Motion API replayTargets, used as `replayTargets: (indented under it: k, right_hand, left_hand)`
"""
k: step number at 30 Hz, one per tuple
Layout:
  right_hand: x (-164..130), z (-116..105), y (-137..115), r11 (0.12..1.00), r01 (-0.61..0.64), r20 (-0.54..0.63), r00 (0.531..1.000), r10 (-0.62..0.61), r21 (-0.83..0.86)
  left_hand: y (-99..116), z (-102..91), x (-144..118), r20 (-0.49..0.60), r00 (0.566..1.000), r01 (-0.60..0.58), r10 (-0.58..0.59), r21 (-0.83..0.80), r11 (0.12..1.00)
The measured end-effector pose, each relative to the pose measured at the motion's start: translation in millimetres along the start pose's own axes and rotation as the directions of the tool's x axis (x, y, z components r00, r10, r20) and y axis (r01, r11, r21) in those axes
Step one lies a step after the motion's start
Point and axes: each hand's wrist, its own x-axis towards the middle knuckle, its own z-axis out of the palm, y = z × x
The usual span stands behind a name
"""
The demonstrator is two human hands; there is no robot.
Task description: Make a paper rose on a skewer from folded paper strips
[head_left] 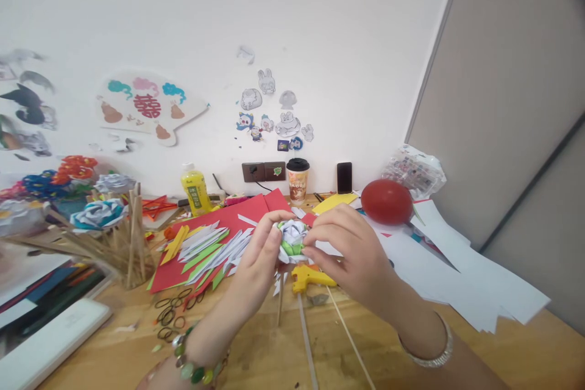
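Observation:
Both hands meet around a white and green paper flower [292, 239] on a thin wooden stick [280, 298]. My left hand [262, 250] cups the flower from the left side, thumb and fingers closed about it. From the right, my right hand [347, 244] pinches at the flower's edge, thumb and fingertips against a petal. Just below the flower lies a yellow hot glue gun [313, 278]. Folded white and green paper strips [210, 256] are heaped on red paper [167, 274] to the left of my hands.
Wooden sticks stand in a holder [137, 256] at left, beside paper flowers [98, 214]. Behind are a yellow bottle [195, 190], a lidded cup [298, 183] and a phone [344, 178]. A red balloon [386, 202] and white paper sheets [475, 280] lie right; rubber bands [171, 314] lie front left.

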Motion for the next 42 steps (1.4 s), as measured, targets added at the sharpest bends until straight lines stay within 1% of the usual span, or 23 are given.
replayTargets:
  k: [3,5,8,10,12,14,16,18,19,21,25,28,31,33,35,38,40,42]
  right_hand:
    - [1,-3,-2,0.998,0.018,0.032,0.999,-0.016,-0.057]
    - [2,-4,-4,0.992,0.049,0.024,0.999,-0.046,-0.118]
    - [1,-4,-4,0.96,0.117,0.017,0.993,-0.117,-0.254]
    - [1,-5,-4,0.948,0.139,0.033,0.99,-0.135,-0.286]
    - [0,-6,-3,0.973,0.113,0.057,0.993,-0.103,-0.199]
    - [1,-6,-1,0.997,0.054,0.074,0.996,-0.05,-0.058]
    - [1,-7,0,0.999,-0.003,0.081,0.997,-0.001,0.048]
    - [2,-6,0,0.997,-0.04,0.073,0.997,0.035,0.065]
    - [2,-6,0,0.998,-0.044,0.064,0.997,0.042,0.038]
    - [1,-4,0,0.997,-0.018,0.04,0.999,0.021,-0.073]
    - [1,-2,-1,0.946,0.093,0.03,0.996,-0.088,-0.31]
    - [0,-1,-1,0.903,0.167,0.065,0.986,-0.154,-0.396]
    - [0,0,0,0.88,0.206,0.078,0.979,-0.191,-0.429]
    - [-1,0,1,0.883,0.205,0.073,0.979,-0.192,-0.422]
    - [-1,-1,0,0.913,0.177,0.063,0.984,-0.165,-0.367]
    - [0,-2,1,0.974,0.074,0.059,0.996,-0.062,-0.216]
    - [0,-3,2,0.992,0.01,0.078,0.997,0.0,-0.128]
    - [1,-3,3,0.998,-0.029,0.101,0.994,0.035,-0.06]
  left_hand:
    - [2,1.5,-1,-0.005,1.0,-0.012,0.012,0.062,0.998]
    - [5,3.4,-2,-0.009,1.0,-0.016,0.017,0.091,0.996]
    - [9,6.3,-3,-0.028,1.0,-0.01,0.013,0.092,0.996]
    - [11,7.5,-3,-0.046,0.999,-0.007,0.01,0.083,0.997]
    - [12,8.0,-3,-0.056,0.998,-0.004,0.009,0.082,0.997]
    - [13,7.9,-4,-0.057,0.998,-0.001,0.006,0.09,0.996]
    - [14,7.6,-3,-0.052,0.999,0.003,0.003,0.099,0.995]
    - [14,7.4,-3,-0.04,0.999,0.0,0.004,0.106,0.994]
    - [14,7.4,-3,-0.033,0.999,-0.003,0.006,0.108,0.994]
    - [14,7.8,-3,-0.032,0.999,-0.004,0.008,0.115,0.993]
    - [14,9.9,-2,-0.057,0.998,0.002,0.005,0.125,0.992]
    - [14,11.6,-2,-0.078,0.997,0.017,-0.008,0.113,0.993]
    - [15,12.2,-2,-0.088,0.996,0.018,-0.009,0.101,0.995]
    - [16,12.4,-2,-0.093,0.996,0.015,-0.005,0.099,0.995]
    - [17,12.4,-2,-0.094,0.996,0.012,-0.002,0.106,0.994]
    - [17,11.9,-2,-0.082,0.997,-0.002,0.012,0.124,0.992]
    - [17,10.9,-2,-0.073,0.997,-0.006,0.016,0.135,0.991]
    - [16,9.6,-1,-0.069,0.998,-0.007,0.016,0.136,0.991]
